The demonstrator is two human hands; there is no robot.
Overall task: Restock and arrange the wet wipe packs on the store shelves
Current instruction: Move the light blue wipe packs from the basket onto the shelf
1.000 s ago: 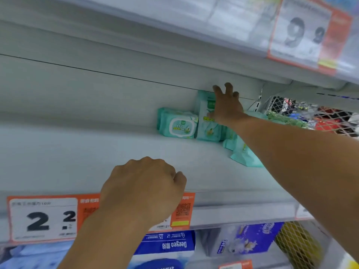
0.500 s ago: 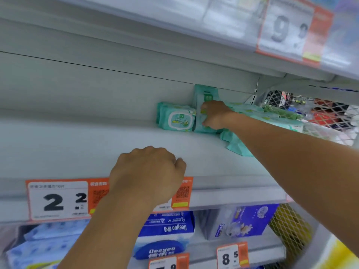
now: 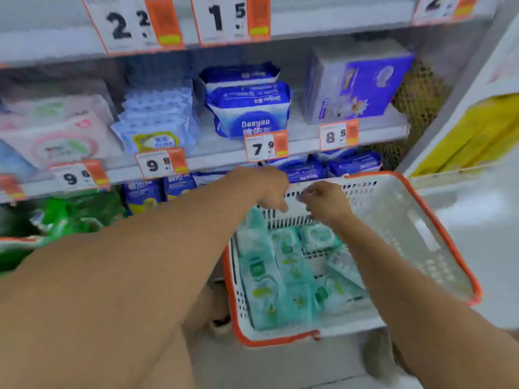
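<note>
Reaching over the basket [image 3: 404, 220], the left hand [image 3: 261, 189] and right hand [image 3: 325, 200] hung loosely curled, holding nothing; wet wipe packs [image 3: 283, 276] lay inside. Fetching stock seemed underway; gripping one pack came next.

The wet wipe packs [image 3: 283, 276] lie in the basket [image 3: 421, 237] on the floor, right of the shelves [image 3: 219, 157]; both hands [image 3: 292, 195] hover over its far wall.

Motion blur smears both hands' fingers [image 3: 283, 204], perhaps empty, and the green packs' [image 3: 269, 279] print.
</note>
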